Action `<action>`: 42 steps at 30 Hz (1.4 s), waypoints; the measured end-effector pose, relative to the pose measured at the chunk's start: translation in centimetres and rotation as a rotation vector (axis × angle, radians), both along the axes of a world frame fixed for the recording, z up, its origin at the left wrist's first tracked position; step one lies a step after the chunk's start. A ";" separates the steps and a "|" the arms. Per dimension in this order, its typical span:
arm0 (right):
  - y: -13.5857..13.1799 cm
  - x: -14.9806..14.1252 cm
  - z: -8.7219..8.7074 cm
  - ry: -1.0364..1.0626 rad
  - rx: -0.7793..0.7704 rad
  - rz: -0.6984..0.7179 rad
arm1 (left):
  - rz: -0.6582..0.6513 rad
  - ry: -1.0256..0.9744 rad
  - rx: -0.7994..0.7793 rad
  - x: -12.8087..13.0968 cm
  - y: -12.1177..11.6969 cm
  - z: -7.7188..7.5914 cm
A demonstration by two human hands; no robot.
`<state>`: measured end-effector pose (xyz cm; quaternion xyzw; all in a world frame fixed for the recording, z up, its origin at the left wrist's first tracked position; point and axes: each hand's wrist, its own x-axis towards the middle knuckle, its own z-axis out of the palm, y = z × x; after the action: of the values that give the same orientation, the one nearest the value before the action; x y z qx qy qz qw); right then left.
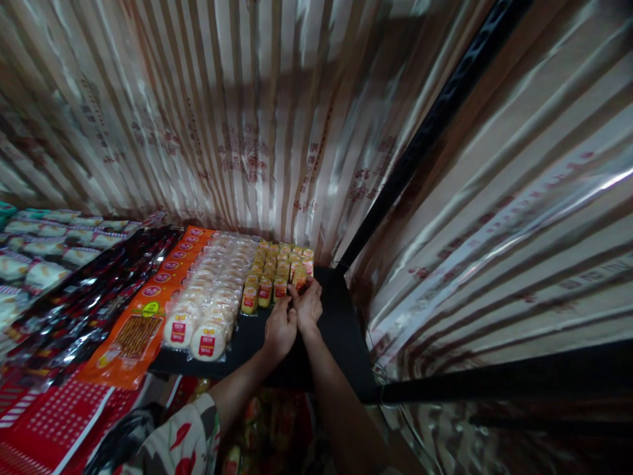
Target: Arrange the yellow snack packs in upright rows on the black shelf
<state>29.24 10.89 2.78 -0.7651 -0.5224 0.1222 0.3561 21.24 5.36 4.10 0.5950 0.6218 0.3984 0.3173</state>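
Note:
Small yellow snack packs [264,290] with red labels stand in several rows on a black shelf [346,316]. My right hand [307,305] is at the front right of these rows, its fingers closed around a yellow snack pack [299,278]. Just left of it and slightly nearer, my left hand [280,328] is curled below the front row. Its fingertips are partly hidden, so what they hold, if anything, does not show. The two hands almost touch at the thumbs.
Left of the yellow packs lie rows of round white wrapped cakes [208,340], an orange snack bag [133,333], dark shiny packets [99,290] and white packets [44,274]. A red basket [54,422] is below. A black post [395,185] and pleated sheeting [277,119] enclose the shelf.

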 end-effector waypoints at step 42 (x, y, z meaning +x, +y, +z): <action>-20.2 -6.8 -4.8 0.226 -0.235 0.721 | 0.107 0.080 -0.420 -12.1 -17.6 -7.4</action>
<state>22.43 -9.29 -1.97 -0.5501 -0.6975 0.3818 0.2554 9.18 -12.22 -3.31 0.4972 0.7340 0.2526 0.3876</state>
